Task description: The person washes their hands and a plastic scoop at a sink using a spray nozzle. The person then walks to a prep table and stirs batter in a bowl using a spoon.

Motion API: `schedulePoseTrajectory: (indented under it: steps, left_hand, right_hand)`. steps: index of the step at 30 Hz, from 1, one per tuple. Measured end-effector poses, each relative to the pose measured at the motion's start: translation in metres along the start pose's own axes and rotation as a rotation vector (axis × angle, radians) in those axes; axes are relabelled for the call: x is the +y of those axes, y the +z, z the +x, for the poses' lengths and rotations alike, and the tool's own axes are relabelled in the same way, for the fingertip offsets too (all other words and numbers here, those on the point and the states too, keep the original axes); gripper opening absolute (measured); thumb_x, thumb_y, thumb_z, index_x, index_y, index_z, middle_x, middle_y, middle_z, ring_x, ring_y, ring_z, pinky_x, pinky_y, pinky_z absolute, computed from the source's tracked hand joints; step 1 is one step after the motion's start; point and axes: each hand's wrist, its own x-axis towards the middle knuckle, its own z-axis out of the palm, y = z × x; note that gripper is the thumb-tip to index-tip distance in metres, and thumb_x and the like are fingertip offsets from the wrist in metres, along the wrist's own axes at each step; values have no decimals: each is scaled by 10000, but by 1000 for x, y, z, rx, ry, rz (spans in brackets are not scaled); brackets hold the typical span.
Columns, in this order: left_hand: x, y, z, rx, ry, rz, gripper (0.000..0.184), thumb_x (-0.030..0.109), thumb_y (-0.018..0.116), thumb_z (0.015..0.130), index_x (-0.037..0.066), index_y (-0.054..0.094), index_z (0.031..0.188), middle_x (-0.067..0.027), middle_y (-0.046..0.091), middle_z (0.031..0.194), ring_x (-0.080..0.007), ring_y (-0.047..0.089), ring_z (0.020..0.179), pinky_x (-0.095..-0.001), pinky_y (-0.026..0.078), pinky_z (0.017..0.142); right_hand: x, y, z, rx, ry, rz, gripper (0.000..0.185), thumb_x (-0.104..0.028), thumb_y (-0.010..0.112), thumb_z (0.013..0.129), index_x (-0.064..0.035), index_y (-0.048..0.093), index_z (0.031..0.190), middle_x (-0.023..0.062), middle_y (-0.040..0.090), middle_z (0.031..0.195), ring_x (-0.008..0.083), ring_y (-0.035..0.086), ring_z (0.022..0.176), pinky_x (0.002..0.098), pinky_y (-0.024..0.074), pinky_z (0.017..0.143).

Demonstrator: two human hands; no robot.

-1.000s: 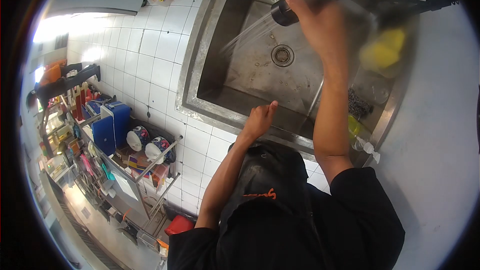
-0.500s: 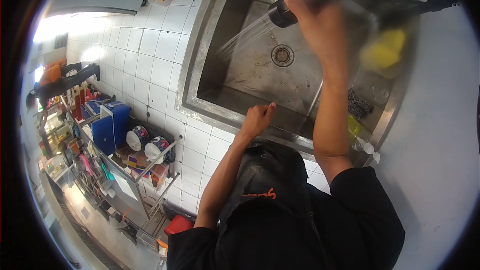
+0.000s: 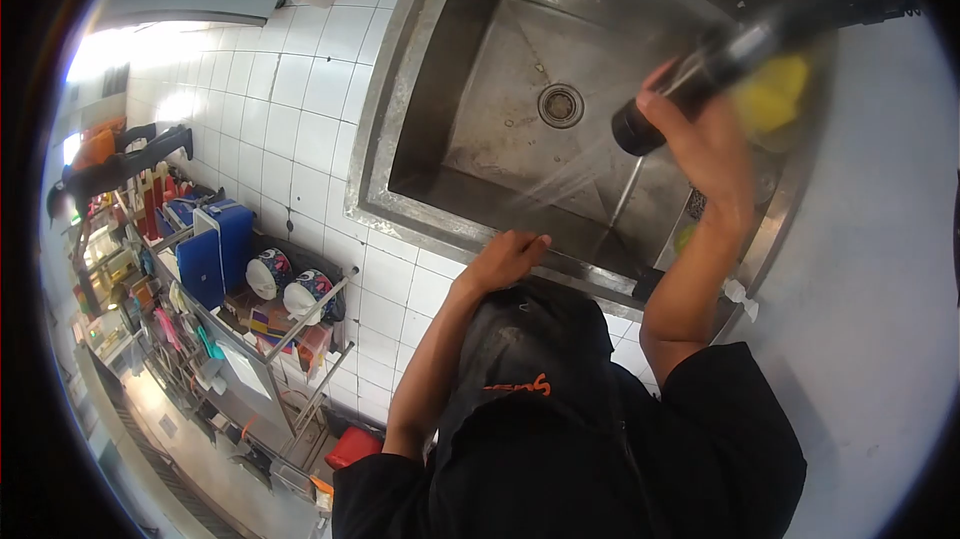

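And here's the right hand [image 3: 705, 139], wrapped firmly around a black cylindrical sprayer [image 3: 632, 131] with a dark hose [image 3: 835, 7] running off behind it, up over the right side of the sink. The nozzle points down and across the grey stainless-steel sink [image 3: 370, 144], and out come thin streaks of water [image 3: 565, 174], fanning toward the near wall of the basin! They pass between the round metal drain [image 3: 560, 106] and the near rim.

Over at that near rim, it's the left hand [image 3: 508, 259], back upward, fingers curled under; the palm is hidden, so I can't tell whether it grips anything or quite touches the steel. Just beyond the right hand there's a blurred bright-yellow object [image 3: 775, 89], too smeared to name. A dark, rough-textured scrubber [image 3: 697, 202] peeks out beside the right forearm.

Black apron [image 3: 520, 359] with orange lettering up against the near side, white square tiles [image 3: 330, 89] to the left, and farther off, blue box-shaped containers [image 3: 213, 254] beside two patterned round bowls [image 3: 267, 274].
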Motion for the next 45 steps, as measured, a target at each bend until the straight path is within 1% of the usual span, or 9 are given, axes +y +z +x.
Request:
schedulePoseTrajectory:
  steps: [2, 5, 11, 17, 20, 23, 26, 35, 45]
  left_hand:
    - [-2, -4, -4, 0, -35, -32, 501, 404, 482, 999, -24, 579, 756, -121, 575, 622, -211, 573, 630, -364, 449, 651]
    - [-19, -3, -1, 136, -10, -76, 449, 366, 500, 996, -13, 593, 772, -108, 603, 655, -202, 579, 646, -355, 457, 660]
    - [-23, -7, 2, 277, -21, -111, 383, 341, 531, 984, -9, 612, 849, -119, 648, 716, -198, 611, 702, -338, 465, 677]
    - [-29, -5, 6, 350, 6, -105, 330, 304, 547, 979, -13, 627, 1021, -143, 685, 817, -212, 659, 798, -342, 487, 732]
    - [-31, -5, 10, 382, -18, -116, 322, 283, 548, 980, -16, 625, 1071, -150, 695, 875, -218, 671, 859, -335, 495, 775]
    - [-39, -2, 14, 428, 57, -122, 314, 263, 534, 990, -21, 623, 1091, -166, 702, 934, -236, 678, 933, -335, 497, 823]
    - [-35, -2, 14, 416, 67, -119, 292, 240, 517, 997, -8, 624, 1107, -175, 702, 980, -266, 677, 986, -339, 495, 853]
    - [-34, 2, 11, 412, 132, -62, 246, 197, 523, 978, 29, 629, 1123, -180, 698, 1001, -333, 669, 1000, -374, 501, 839]
    - [-42, 5, 14, 432, 164, -44, 236, 189, 540, 966, 31, 630, 1116, -177, 697, 981, -320, 680, 914, -377, 503, 807]
  right_hand:
    - [0, -13, -9, -26, 67, -34, 199, -184, 713, 823, -14, 635, 889, 34, 619, 728, 106, 575, 688, 281, 466, 656]
    - [7, -28, -17, -15, 57, -66, 199, -181, 712, 822, -18, 629, 901, 34, 615, 741, 111, 572, 694, 275, 459, 662]
    - [2, -38, -20, -65, 111, -130, 205, -181, 717, 817, -23, 621, 905, 34, 611, 756, 113, 567, 696, 272, 449, 658]
    - [2, -31, -18, -27, 102, -83, 232, -207, 726, 826, -21, 627, 922, 34, 613, 753, 113, 565, 695, 276, 452, 652]
    - [-1, -26, -15, -123, 153, -75, 192, -151, 699, 857, -54, 608, 994, 10, 599, 874, 103, 567, 830, 262, 454, 757]
    - [-3, -13, -12, -51, 42, -23, 223, -210, 716, 841, -14, 637, 911, 32, 620, 738, 104, 571, 689, 274, 457, 646]
    - [-10, -6, -10, -45, 30, -2, 208, -200, 710, 844, -9, 643, 892, 31, 626, 725, 97, 571, 683, 273, 458, 640]
    - [-9, -6, -9, -48, 1, 13, 191, -188, 703, 846, -9, 641, 873, 30, 629, 715, 88, 559, 659, 267, 450, 618]
    - [-10, -7, -8, -57, 9, -13, 201, -196, 709, 841, -14, 632, 878, 28, 622, 714, 95, 559, 659, 273, 447, 618]
